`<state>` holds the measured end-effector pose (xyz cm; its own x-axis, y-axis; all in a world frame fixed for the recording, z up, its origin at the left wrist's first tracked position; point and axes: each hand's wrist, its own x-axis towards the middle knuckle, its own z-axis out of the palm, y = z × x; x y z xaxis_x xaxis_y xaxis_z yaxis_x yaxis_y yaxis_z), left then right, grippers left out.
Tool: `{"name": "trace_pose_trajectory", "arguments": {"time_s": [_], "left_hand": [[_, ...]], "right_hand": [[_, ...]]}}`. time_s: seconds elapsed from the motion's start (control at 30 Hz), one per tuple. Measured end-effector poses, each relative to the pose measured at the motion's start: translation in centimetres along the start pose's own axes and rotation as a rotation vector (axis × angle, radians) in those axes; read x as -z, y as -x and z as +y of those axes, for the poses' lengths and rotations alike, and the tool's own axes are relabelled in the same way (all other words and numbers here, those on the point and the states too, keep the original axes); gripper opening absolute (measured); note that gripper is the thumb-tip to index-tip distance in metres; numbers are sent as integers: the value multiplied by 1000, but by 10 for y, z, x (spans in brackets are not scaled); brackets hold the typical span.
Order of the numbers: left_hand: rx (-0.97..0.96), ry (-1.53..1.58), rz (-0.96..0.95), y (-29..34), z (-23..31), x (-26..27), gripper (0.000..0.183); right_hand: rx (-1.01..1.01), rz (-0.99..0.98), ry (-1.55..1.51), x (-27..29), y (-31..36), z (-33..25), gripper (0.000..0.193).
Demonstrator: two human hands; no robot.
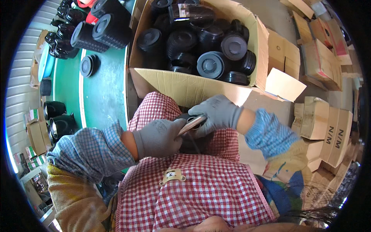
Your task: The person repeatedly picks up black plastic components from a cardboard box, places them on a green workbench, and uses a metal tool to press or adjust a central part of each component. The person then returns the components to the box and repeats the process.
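Observation:
In front of my lap, both grey-gloved hands are closed around a slim thing with a pale, shiny metallic edge point(192, 125), seen nearly edge-on; its kind I cannot make out. My left hand point(159, 138) grips its lower left end. At the upper right end, my right hand point(216, 115) curls its fingers round it, with something dark and rounded by the fingertips. Below the hands lies a dark shape, partly hidden by them. Just beyond stands an open cardboard box point(166, 82) filled with black round plastic lids and stacks of them point(210, 65).
On the left runs a green worktable point(104, 91) with a small lid stack point(89, 65) and taller black stacks point(112, 31). Black glossy pots point(62, 125) sit farther left. Several closed cartons point(324, 123) are piled at the right. A red-checked apron point(193, 189) covers my lap.

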<state>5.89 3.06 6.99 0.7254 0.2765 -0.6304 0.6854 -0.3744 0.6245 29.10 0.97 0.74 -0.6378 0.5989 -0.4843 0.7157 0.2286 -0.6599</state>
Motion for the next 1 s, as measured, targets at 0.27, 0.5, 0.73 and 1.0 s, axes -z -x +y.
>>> {"name": "trace_pose_trajectory", "arguments": {"time_s": [0.27,0.5,0.73,1.0], "left_hand": [[-358,85,-101,-34,-49,24,51],[-276,108,-75,-19,-43,34,42],[-95,99,-29,-13,-46,45,39],[-131,364,693,68,-120,35,44]], "right_hand": [[-76,110,-165,1,22,-17,65],[51,-192,-136,24,-7,5,71],[54,-20,137,45,-20,5,85],[150,1164,-126,-17,18,17,66]]}}
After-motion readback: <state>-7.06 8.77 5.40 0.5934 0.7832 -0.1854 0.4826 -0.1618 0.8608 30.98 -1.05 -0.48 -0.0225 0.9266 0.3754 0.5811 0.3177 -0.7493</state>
